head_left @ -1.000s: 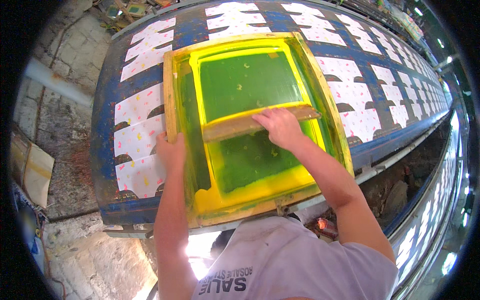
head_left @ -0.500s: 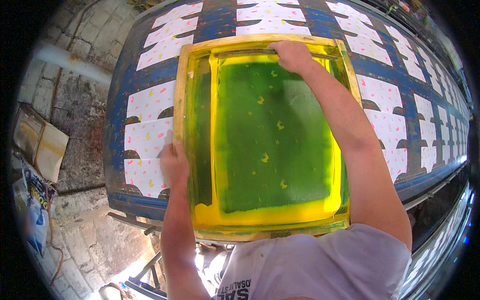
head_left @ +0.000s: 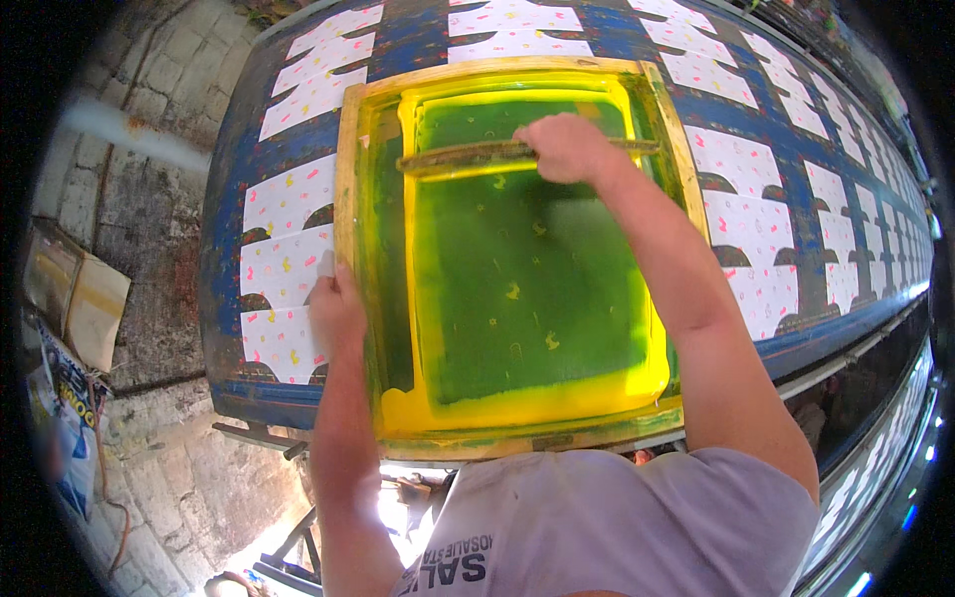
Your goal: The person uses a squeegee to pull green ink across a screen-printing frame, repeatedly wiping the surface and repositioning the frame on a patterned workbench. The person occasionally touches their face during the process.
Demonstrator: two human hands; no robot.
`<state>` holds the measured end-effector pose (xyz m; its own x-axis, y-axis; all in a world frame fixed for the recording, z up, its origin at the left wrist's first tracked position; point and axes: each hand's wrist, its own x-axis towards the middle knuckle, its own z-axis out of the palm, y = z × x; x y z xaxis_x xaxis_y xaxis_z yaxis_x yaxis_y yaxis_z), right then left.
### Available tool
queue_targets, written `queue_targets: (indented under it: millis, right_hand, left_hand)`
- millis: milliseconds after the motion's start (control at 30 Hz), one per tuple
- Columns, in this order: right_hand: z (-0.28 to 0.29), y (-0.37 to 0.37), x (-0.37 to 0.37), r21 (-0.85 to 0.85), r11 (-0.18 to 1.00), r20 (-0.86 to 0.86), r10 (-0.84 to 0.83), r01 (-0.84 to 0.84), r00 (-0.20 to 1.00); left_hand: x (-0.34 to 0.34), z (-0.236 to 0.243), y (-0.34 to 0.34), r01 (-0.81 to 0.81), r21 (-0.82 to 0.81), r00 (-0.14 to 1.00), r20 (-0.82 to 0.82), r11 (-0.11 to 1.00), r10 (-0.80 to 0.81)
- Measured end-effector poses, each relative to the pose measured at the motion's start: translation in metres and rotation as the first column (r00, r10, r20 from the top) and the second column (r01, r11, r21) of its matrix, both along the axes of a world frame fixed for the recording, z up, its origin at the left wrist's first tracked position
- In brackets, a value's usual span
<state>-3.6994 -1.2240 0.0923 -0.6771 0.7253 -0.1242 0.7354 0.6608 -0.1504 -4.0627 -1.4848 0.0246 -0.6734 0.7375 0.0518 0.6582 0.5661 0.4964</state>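
Note:
A wooden-framed printing screen (head_left: 346,214) lies flat on the long blue table, its green mesh (head_left: 527,328) dotted with small yellowish motifs. Thick yellow ink (head_left: 517,406) pools along the near end and runs up both sides. My right hand (head_left: 567,149) is closed round a long, narrow squeegee (head_left: 463,155), which spans the mesh crosswise near its far end, with a bead of yellow along its near side. At the screen's left edge, my left hand (head_left: 338,306) grips the wooden frame, its fingers partly hidden.
White cut fabric pieces (head_left: 288,214) with small pink and yellow prints lie in rows on the blue table (head_left: 398,45), left, right and beyond the screen. A cardboard box (head_left: 95,303) and a printed sack (head_left: 72,418) sit on the paved floor at left.
My right hand has drawn the squeegee from the far end of the screen some way toward me. My left hand stays at the frame's left edge. The whole view has shifted slightly.

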Motion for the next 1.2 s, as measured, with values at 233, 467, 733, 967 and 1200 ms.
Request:
queue_targets:
  millis: [233, 467, 733, 967, 1200]
  right_hand:
    - [0.001, -0.166, 0.017, 0.003, 1.0, -0.051, 0.017, -0.017, 0.999]
    - [-0.007, -0.327, 0.029, 0.041, 0.998, -0.059, 0.058, -0.056, 0.997]
    - [-0.004, -0.422, 0.037, -0.013, 1.0, -0.139, 0.026, -0.028, 0.99]
    - [-0.012, -0.39, 0.134, 0.117, 0.893, -0.375, -0.365, 0.434, 0.852]
    - [-0.044, -0.359, 0.242, -0.074, 0.461, -0.296, -0.857, 0.884, 0.422]
  left_hand:
    - [-0.006, -0.005, -0.001, 0.041, 0.003, 0.999, 0.025, 0.999, -0.041]
    - [-0.006, -0.008, -0.01, 0.17, 0.01, 0.981, -0.093, 0.985, -0.168]
    - [-0.019, -0.008, -0.009, 0.201, 0.037, 0.978, 0.053, 0.979, -0.203]
    - [-0.03, -0.014, -0.001, 0.177, 0.047, 0.975, 0.13, 0.983, -0.182]
    - [-0.036, 0.022, 0.018, 0.253, 0.149, 0.965, 0.023, 0.956, -0.26]
